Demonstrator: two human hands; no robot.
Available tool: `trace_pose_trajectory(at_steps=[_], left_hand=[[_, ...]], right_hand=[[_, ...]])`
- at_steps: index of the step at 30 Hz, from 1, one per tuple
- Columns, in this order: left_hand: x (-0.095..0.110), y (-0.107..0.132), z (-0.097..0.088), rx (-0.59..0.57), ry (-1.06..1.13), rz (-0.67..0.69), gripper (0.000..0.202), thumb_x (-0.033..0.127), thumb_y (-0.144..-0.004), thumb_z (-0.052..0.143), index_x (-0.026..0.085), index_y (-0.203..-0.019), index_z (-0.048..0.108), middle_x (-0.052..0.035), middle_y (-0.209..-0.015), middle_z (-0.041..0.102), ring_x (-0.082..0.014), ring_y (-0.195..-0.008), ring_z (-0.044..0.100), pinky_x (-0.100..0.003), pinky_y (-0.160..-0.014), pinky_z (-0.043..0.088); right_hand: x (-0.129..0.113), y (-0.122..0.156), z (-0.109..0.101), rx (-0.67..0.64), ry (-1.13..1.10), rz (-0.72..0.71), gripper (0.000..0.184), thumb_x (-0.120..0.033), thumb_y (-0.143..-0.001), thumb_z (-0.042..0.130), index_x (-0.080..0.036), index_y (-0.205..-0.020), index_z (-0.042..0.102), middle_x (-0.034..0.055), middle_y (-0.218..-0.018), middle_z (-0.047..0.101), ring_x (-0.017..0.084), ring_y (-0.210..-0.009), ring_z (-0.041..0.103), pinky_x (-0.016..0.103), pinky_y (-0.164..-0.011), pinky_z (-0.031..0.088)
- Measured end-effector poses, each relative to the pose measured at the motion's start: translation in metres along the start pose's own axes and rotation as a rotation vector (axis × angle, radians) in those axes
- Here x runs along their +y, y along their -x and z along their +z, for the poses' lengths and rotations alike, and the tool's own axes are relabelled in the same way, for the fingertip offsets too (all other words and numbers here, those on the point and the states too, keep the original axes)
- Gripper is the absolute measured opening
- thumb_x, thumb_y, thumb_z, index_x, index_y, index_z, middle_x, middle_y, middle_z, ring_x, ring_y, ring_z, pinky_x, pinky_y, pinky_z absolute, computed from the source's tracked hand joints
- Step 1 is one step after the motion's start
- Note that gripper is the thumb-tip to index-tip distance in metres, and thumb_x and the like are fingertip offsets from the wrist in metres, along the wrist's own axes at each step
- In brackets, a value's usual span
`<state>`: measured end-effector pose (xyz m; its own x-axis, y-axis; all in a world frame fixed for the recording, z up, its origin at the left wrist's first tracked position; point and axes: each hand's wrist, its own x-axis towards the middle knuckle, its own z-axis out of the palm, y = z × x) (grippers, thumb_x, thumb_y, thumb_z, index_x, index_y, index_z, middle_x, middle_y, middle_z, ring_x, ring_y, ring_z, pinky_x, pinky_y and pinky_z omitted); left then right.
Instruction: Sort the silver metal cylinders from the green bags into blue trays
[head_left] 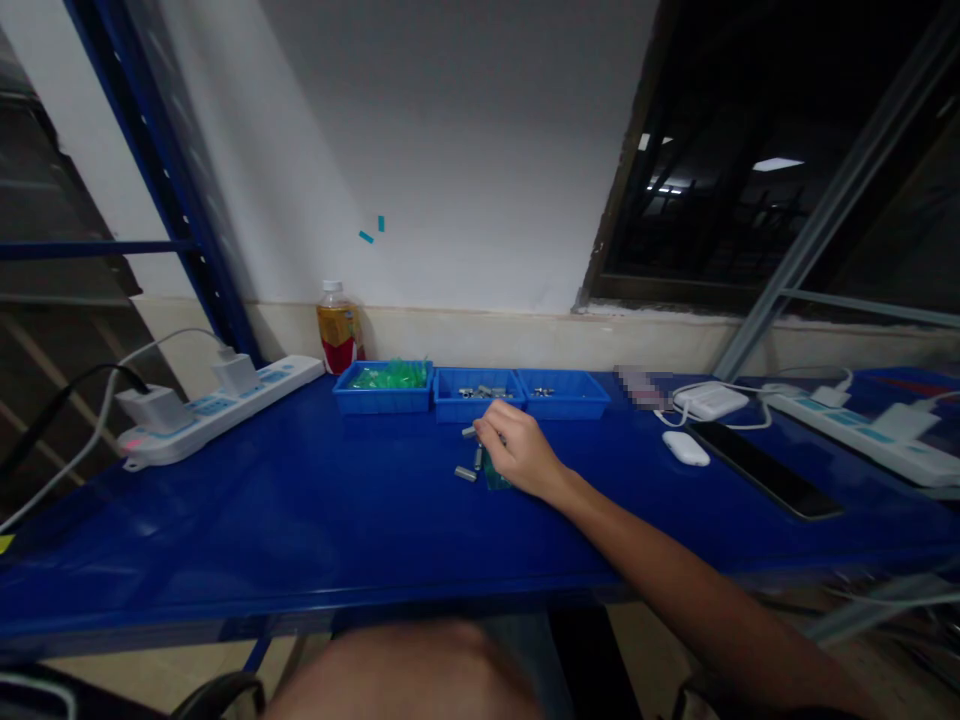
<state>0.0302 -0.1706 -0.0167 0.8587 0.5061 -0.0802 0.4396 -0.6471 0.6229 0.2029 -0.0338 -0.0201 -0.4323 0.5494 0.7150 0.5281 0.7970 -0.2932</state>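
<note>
My right hand [517, 445] is over the blue tabletop, just in front of the middle blue tray [480, 408]. Its fingers are curled together in a pinch, and whatever is between them is hidden. Small metal cylinders [465, 474] lie loose beside the fingertips. Under the hand a piece of green transparent plastic [495, 474] is partly visible. A large blurred patch of skin [405, 670] fills the bottom edge, very close to the camera. It may be my left hand or arm, but no fingers show.
The left tray [382, 400] holds green plastic; the right tray [566, 405] holds small metal parts. A drink bottle [339, 330] stands behind. Power strips [225, 405] lie at both sides. On the right are a phone [765, 470], a white case [685, 448] and white cables.
</note>
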Motion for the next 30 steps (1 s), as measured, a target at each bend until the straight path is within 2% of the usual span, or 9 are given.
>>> trace_pose_trajectory(at_steps=[2,4,5,7,15,18,21,24,30], left_hand=[[-0.001,-0.002,-0.038,0.146,-0.018,0.014,0.022,0.036,-0.093,0.046,0.027,-0.109,0.058,-0.0038,-0.111,0.061,-0.0196,-0.102,0.058,-0.037,-0.088,0.049],[-0.012,-0.015,-0.068,0.631,-0.163,0.0,0.023,0.035,-0.09,0.052,0.024,-0.109,0.058,-0.0054,-0.108,0.062,-0.0212,-0.1,0.059,-0.038,-0.09,0.047],[-0.02,-0.025,-0.079,0.789,-0.261,-0.003,0.028,0.034,-0.086,0.057,0.021,-0.111,0.056,-0.0072,-0.11,0.061,-0.0229,-0.102,0.058,-0.039,-0.09,0.046],[-0.038,-0.047,-0.093,0.92,-0.407,0.011,0.034,0.027,-0.081,0.063,0.016,-0.112,0.054,-0.0098,-0.107,0.061,-0.0238,-0.099,0.058,-0.038,-0.086,0.048],[-0.072,-0.093,-0.122,1.008,-0.411,0.116,0.017,0.024,-0.088,0.049,0.014,-0.097,0.061,-0.0079,-0.092,0.068,-0.0178,-0.083,0.062,-0.029,-0.078,0.047],[-0.08,-0.094,-0.126,0.981,-0.251,0.067,0.028,0.031,-0.091,0.042,0.014,-0.09,0.064,-0.0057,-0.081,0.069,-0.0163,-0.073,0.062,-0.026,-0.069,0.047],[-0.09,-0.092,-0.122,0.891,-0.168,0.009,0.039,0.038,-0.091,0.038,0.014,-0.074,0.063,-0.0022,-0.063,0.063,-0.0139,-0.058,0.057,-0.023,-0.057,0.043],[-0.092,-0.088,-0.117,0.812,-0.213,0.019,0.042,0.041,-0.09,0.038,0.015,-0.064,0.059,0.0003,-0.055,0.057,-0.0119,-0.053,0.052,-0.022,-0.052,0.037],[-0.089,-0.085,-0.115,0.831,-0.226,0.016,0.043,0.04,-0.091,0.037,0.015,-0.062,0.057,0.0006,-0.054,0.056,-0.012,-0.053,0.052,-0.022,-0.054,0.037]], right_hand=[[-0.002,-0.001,0.001,0.018,-0.053,0.025,0.038,-0.033,-0.097,0.035,-0.019,-0.067,0.053,0.0012,-0.066,0.049,0.014,-0.067,0.05,0.027,-0.065,0.039],[-0.003,-0.003,0.002,0.054,-0.102,0.038,0.04,-0.035,-0.097,0.034,-0.018,-0.067,0.053,0.0011,-0.066,0.05,0.014,-0.068,0.051,0.026,-0.065,0.039],[-0.003,-0.005,0.002,0.08,-0.115,0.043,0.041,-0.035,-0.097,0.034,-0.018,-0.065,0.053,0.001,-0.065,0.049,0.014,-0.067,0.051,0.026,-0.065,0.038],[-0.002,-0.011,0.001,0.138,-0.126,0.055,0.042,-0.036,-0.097,0.033,-0.018,-0.063,0.051,0.0005,-0.064,0.048,0.013,-0.066,0.051,0.026,-0.064,0.038],[0.018,-0.041,-0.009,0.183,-0.092,0.141,0.04,-0.037,-0.097,0.03,-0.019,-0.069,0.052,0.0012,-0.065,0.054,0.015,-0.065,0.053,0.026,-0.063,0.039],[0.027,-0.035,-0.008,0.213,0.026,0.105,0.021,-0.035,-0.092,0.044,-0.017,-0.092,0.055,0.0013,-0.071,0.055,0.016,-0.068,0.054,0.027,-0.066,0.041],[0.029,-0.024,-0.007,0.159,0.09,0.038,0.027,-0.03,-0.087,0.053,-0.017,-0.111,0.05,0.0028,-0.08,0.057,0.016,-0.071,0.054,0.028,-0.07,0.043],[0.024,-0.018,-0.008,0.06,0.14,-0.06,0.017,-0.022,-0.087,0.05,-0.018,-0.104,0.055,0.0054,-0.089,0.059,0.017,-0.08,0.055,0.028,-0.075,0.043],[0.015,-0.017,-0.013,0.091,0.176,-0.031,0.013,-0.025,-0.089,0.051,-0.018,-0.096,0.059,0.0049,-0.085,0.058,0.017,-0.078,0.055,0.027,-0.073,0.042]])
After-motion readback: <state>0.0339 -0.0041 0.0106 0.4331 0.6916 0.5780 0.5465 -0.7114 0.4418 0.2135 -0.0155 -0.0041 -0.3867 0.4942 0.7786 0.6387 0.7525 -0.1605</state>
